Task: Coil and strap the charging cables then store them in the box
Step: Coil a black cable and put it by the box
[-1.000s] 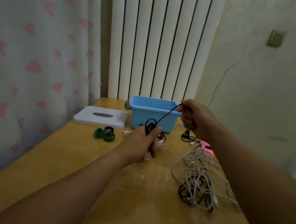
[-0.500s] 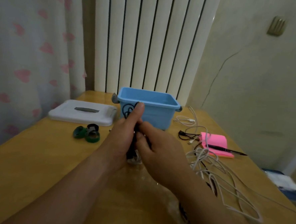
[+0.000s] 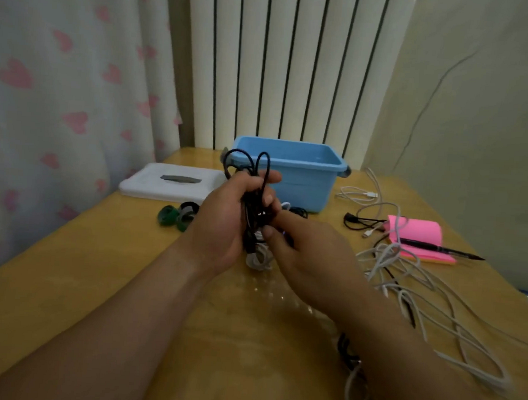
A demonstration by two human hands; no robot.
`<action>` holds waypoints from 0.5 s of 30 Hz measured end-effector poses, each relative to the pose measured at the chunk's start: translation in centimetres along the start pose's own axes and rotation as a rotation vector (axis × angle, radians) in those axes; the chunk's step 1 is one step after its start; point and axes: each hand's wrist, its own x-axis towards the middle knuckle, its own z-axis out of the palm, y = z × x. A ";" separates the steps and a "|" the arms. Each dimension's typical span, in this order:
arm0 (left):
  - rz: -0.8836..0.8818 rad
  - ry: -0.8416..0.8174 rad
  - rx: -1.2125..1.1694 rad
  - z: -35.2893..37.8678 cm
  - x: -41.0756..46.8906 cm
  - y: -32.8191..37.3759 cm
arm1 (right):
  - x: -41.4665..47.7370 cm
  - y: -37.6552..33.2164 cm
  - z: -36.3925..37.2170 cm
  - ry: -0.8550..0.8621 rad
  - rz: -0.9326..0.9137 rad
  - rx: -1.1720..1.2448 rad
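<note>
The left hand (image 3: 221, 219) was held up over the wooden table (image 3: 97, 282), in front of the blue box (image 3: 301, 183), and its fingers were curled closed around a coiled black cable (image 3: 250, 211). Two loops of this cable stood up above the fist, before the near wall of the box. The right hand (image 3: 311, 258) was just beside the left one; its thumb and forefinger pinched the lower part of the same bundle, and the other fingers were bent under it. A pale loop showed below the left hand, but it could not be told if it belonged to the bundle. The box stood open at the far side of the table, and its white lid (image 3: 171, 181) lay flat to the left of it. Near the lid were some green strap rolls (image 3: 175, 216). On the right side of the table lay a loose heap of white cables (image 3: 406, 270), not coiled, and behind them a pink notepad (image 3: 421, 234) with a black pen (image 3: 439, 249) resting across it. A short black cable (image 3: 359, 219) lay between the box and the notepad.
</note>
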 end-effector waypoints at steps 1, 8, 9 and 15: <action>0.007 -0.030 0.008 -0.1 0.0 -0.1 | 0.0 0.1 -0.1 -0.004 0.022 0.029; 0.024 0.031 -0.151 -0.5 0.7 0.4 | 0.2 0.2 -0.5 -0.087 0.038 0.184; 0.042 0.065 -0.209 -1.3 0.9 1.1 | 0.3 0.2 -0.8 -0.120 0.048 0.191; -0.026 0.093 0.122 -4.1 1.3 1.9 | 1.0 1.1 -2.5 -0.076 0.202 0.621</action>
